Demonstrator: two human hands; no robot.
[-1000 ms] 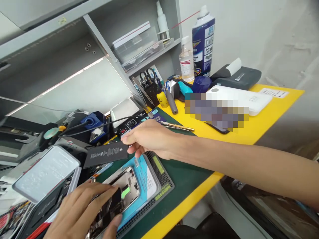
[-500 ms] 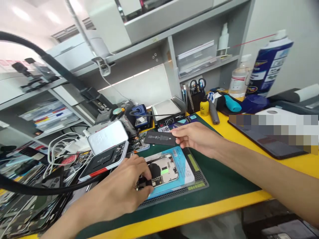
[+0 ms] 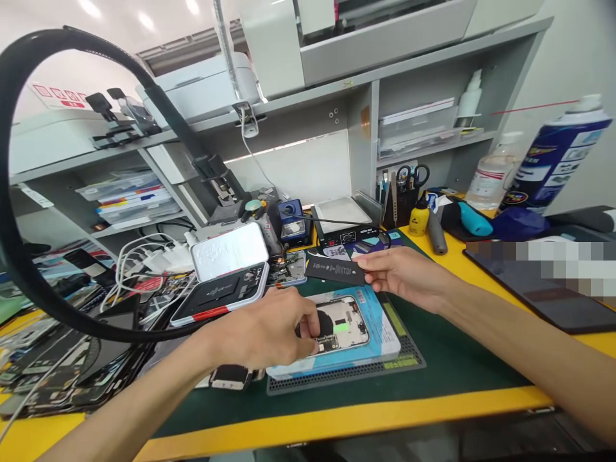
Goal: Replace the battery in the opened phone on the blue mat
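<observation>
A black battery (image 3: 335, 269) is at the centre of the frame, held clear of the phone by its right end, pinched between the thumb and fingers of the right hand (image 3: 409, 276). The left hand (image 3: 262, 327) bends its fingers and thumb over the left end of an opened phone (image 3: 355, 330); whether they grip it or only rest on it, I cannot tell.

The phone's frame holds a small circuit board, a black round patch and a bright green strip. Left of centre, a white case (image 3: 228, 253) has its lid raised and a flat black piece in its base. At upper right, a black holder (image 3: 402, 202) contains scissors and slim tools, and clear plastic boxes (image 3: 418, 128) sit on the shelf (image 3: 437, 151).

The phone lies on a blue and white box (image 3: 382, 330), over a grey perforated mat (image 3: 332, 384) on a green mat (image 3: 462, 359). Yellow tabletop (image 3: 337, 414) edges the bottom. Grey shelving backs the bench, and a black flexible arm (image 3: 9, 160) loops across the left.

Counted: one battery in the hand, one phone on the box, one aerosol can (image 3: 553, 160), and three bottles: one white (image 3: 470, 99), one clear (image 3: 491, 176), one small and yellow (image 3: 418, 219). Three ceiling lights glow at upper left. The pile of phone parts (image 3: 52, 366) at lower left is too jumbled to count.
</observation>
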